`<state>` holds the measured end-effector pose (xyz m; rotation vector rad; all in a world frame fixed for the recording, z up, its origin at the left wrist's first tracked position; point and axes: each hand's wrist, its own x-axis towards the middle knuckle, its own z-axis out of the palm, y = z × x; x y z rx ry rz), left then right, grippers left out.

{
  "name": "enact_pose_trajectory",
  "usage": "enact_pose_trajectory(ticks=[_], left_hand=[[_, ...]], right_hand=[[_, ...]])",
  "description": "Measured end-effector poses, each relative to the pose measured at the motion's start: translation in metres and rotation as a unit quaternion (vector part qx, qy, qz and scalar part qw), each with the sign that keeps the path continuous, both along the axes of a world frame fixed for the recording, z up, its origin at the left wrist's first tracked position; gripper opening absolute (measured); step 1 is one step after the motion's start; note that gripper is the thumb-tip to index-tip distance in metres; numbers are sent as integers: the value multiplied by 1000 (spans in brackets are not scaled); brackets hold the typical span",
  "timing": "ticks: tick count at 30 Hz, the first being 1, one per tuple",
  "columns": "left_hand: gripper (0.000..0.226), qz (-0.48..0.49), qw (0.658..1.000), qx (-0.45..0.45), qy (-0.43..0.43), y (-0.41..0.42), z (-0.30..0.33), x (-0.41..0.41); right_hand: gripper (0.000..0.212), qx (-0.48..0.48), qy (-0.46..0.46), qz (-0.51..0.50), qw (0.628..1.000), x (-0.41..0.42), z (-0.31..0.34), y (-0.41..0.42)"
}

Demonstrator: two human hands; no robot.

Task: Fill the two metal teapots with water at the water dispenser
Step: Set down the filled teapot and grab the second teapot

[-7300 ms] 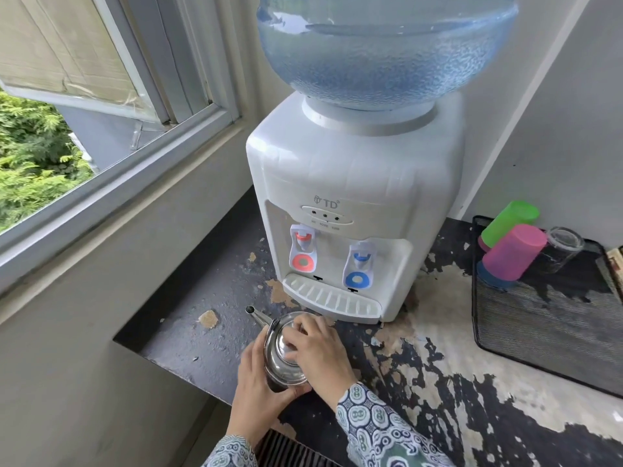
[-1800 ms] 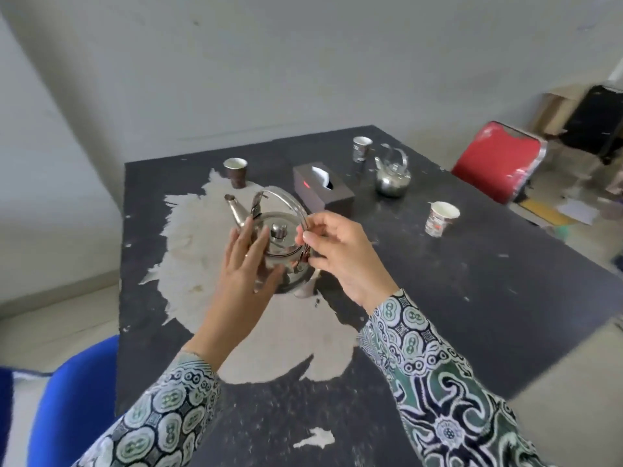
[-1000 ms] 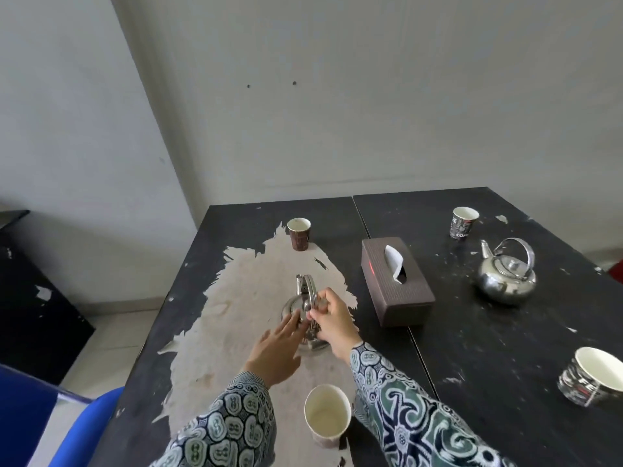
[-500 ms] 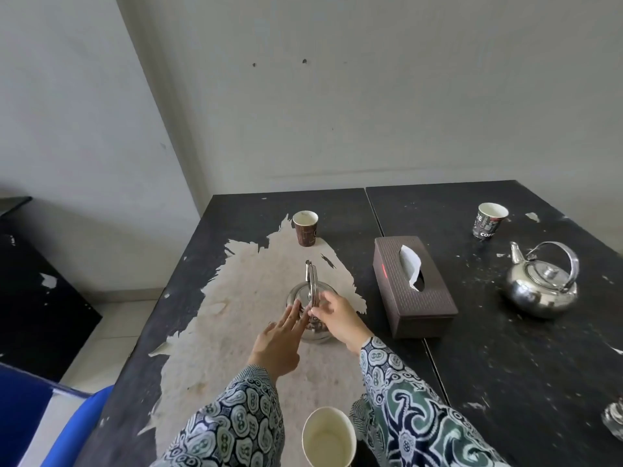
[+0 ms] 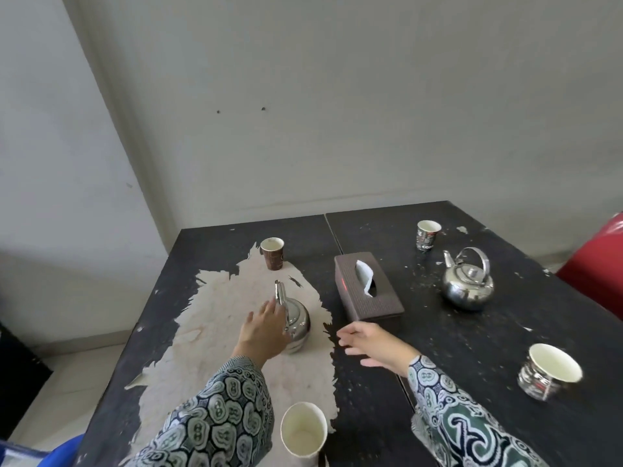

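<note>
One metal teapot (image 5: 296,318) stands on the worn pale patch of the black table (image 5: 472,358), spout pointing away from me. My left hand (image 5: 264,332) rests against its left side, fingers spread, covering part of it. My right hand (image 5: 371,345) hovers to the right of this teapot, apart from it, fingers loose and holding nothing. A second metal teapot (image 5: 468,284) with its handle upright stands alone at the right of the table. The water dispenser is out of view.
A brown tissue box (image 5: 367,291) lies between the teapots. Several paper cups stand around: one near me (image 5: 303,433), one at far centre (image 5: 272,252), one at far right (image 5: 427,234), one at the right edge (image 5: 549,370). A red chair (image 5: 600,264) stands right.
I carried the teapot from the dispenser and set it on the table. In the last half second my right hand let go of its handle and moved right; the left hand stays beside it.
</note>
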<state>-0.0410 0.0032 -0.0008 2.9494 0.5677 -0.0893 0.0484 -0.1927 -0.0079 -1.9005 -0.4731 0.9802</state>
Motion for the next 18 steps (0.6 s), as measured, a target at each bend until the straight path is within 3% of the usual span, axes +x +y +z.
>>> enact_pose_trajectory(ticks=[10,18], left_hand=[[39,-50,989,-63,-123,-57,63,14],[38,-56,982,-86,-157,-139,69,63]], right_hand=[[30,11,-85,-67,994,7,64,-60],[13,75,-103,-168,978,72,72,-133]])
